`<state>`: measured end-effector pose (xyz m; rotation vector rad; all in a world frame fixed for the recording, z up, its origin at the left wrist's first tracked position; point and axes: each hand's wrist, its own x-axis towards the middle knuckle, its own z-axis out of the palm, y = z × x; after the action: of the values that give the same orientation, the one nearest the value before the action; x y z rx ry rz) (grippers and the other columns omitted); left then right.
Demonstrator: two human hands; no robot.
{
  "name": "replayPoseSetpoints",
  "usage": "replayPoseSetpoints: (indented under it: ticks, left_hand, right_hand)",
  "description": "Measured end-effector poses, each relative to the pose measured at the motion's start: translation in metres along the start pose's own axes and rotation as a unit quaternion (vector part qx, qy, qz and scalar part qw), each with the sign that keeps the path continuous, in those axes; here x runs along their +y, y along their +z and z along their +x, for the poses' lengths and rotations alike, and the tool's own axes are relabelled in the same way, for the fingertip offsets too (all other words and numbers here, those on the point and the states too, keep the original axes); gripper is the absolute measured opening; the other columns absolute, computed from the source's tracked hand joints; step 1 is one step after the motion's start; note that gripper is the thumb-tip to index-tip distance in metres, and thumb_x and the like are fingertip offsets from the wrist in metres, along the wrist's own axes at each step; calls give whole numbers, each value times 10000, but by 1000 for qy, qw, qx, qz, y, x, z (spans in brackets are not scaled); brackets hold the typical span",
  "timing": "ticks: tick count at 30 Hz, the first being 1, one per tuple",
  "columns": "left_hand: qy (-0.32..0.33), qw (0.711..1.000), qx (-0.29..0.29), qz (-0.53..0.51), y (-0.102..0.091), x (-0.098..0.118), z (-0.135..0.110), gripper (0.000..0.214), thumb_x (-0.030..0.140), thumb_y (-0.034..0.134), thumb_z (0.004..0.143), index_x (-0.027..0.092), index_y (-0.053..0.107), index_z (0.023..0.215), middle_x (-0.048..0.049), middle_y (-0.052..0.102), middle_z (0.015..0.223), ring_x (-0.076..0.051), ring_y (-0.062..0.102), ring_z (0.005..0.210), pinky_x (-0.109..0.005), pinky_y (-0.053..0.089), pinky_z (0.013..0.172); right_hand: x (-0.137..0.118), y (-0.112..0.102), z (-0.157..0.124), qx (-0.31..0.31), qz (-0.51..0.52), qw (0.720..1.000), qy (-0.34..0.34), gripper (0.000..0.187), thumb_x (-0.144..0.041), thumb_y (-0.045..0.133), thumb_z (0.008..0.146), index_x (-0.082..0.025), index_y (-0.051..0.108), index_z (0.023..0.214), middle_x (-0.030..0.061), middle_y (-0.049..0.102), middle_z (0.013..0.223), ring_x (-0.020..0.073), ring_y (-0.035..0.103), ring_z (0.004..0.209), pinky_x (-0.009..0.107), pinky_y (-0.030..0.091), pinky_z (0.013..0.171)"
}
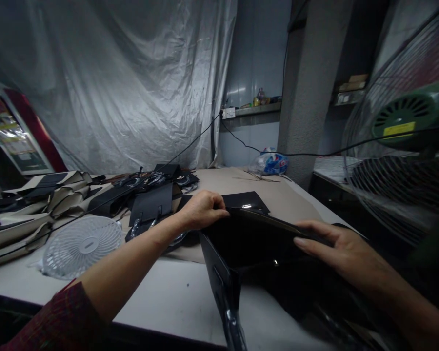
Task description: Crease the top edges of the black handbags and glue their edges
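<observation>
A black handbag (267,243) hangs between my two hands over the front of the table, its mouth spread toward me. My left hand (204,209) pinches the upper edge at its left corner. On the right, my right hand (336,246) grips the same rim between thumb and fingers. A handle wrapped in clear plastic (232,321) dangles from the near side. Behind the bag lies a flat black piece (245,201) with a small shiny metal fitting. The bag's dark lower right part is hard to make out.
On the white table (175,292) at left stand a white fan (82,246), black bags with wrapped handles (151,209) and stacked beige-and-black pieces (36,204). A large green fan (406,117) stands right. A black cable crosses above. A blue plastic bag (272,162) sits at the back.
</observation>
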<state>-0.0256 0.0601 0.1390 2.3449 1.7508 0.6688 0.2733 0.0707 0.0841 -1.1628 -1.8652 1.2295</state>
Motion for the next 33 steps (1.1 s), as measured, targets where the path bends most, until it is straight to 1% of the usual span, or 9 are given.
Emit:
replayPoseSetpoints:
  ticks: [3, 5, 12, 15, 18, 23, 26, 30, 33]
  left_hand:
    - [-45, 998, 31, 20, 0, -2, -3, 219, 371, 658, 730, 160, 674, 671, 9, 625, 610, -118, 537, 593, -220, 374, 574]
    - [-70, 996, 41, 20, -1, -5, -5, 234, 394, 664, 716, 167, 676, 660, 12, 614, 587, -120, 531, 580, -221, 355, 546]
    - [-139, 987, 66, 54, -7, -6, -12, 203, 383, 659, 707, 184, 686, 674, 25, 556, 521, -118, 486, 529, -230, 326, 521]
    - [-153, 983, 70, 71, -8, -4, -12, 198, 373, 647, 714, 184, 682, 668, 21, 549, 515, -124, 487, 529, -236, 326, 523]
    - [-158, 981, 77, 88, -8, -2, -11, 192, 368, 640, 723, 189, 689, 674, 11, 566, 524, -137, 508, 542, -246, 345, 541]
    - [-157, 978, 80, 108, -6, -2, -10, 201, 381, 642, 731, 195, 695, 678, -3, 589, 535, -155, 541, 567, -260, 371, 570]
    - [-157, 978, 82, 112, -6, -2, -10, 208, 386, 639, 734, 195, 695, 675, -9, 600, 542, -161, 552, 575, -265, 379, 579]
    - [-163, 976, 85, 116, -5, -1, -10, 211, 384, 630, 732, 195, 690, 660, -18, 614, 554, -165, 559, 579, -268, 381, 579]
    - [-163, 977, 82, 115, -5, 1, -10, 214, 379, 623, 732, 191, 686, 650, -25, 630, 579, -166, 567, 596, -265, 387, 585]
  right_hand:
    - [-5, -5, 21, 29, -61, 997, -35, 444, -450, 644, 742, -191, 654, 1103, 38, 730, 849, 240, 684, 763, 319, 531, 683]
    - [-8, -6, 35, 34, -76, 996, -45, 395, -424, 645, 724, -185, 670, 1038, 24, 722, 811, 222, 672, 744, 310, 512, 679]
    - [-7, 1, 65, 17, -23, 999, -21, 364, -427, 670, 701, -169, 672, 957, 13, 709, 753, 172, 641, 683, 272, 480, 655]
    - [-6, 4, 68, 23, -21, 999, -19, 353, -440, 669, 699, -169, 666, 925, 7, 696, 707, 162, 622, 627, 266, 467, 607]
    - [-5, 6, 69, 33, -39, 998, -24, 342, -448, 651, 716, -173, 668, 919, 9, 693, 702, 170, 628, 637, 269, 468, 603]
    - [-2, 7, 67, 58, -111, 990, -69, 310, -453, 610, 756, -185, 680, 894, -10, 678, 677, 170, 632, 635, 255, 461, 581]
    - [-4, 10, 63, 73, -137, 985, -78, 288, -442, 592, 764, -193, 684, 875, -27, 655, 639, 154, 604, 589, 237, 428, 536]
    - [-10, 17, 57, 102, -149, 981, -73, 222, -402, 588, 739, -199, 676, 761, -52, 575, 541, 122, 510, 485, 230, 357, 470]
    - [-13, 18, 56, 114, -149, 980, -68, 193, -372, 589, 720, -197, 664, 688, -49, 556, 524, 124, 503, 485, 235, 349, 471]
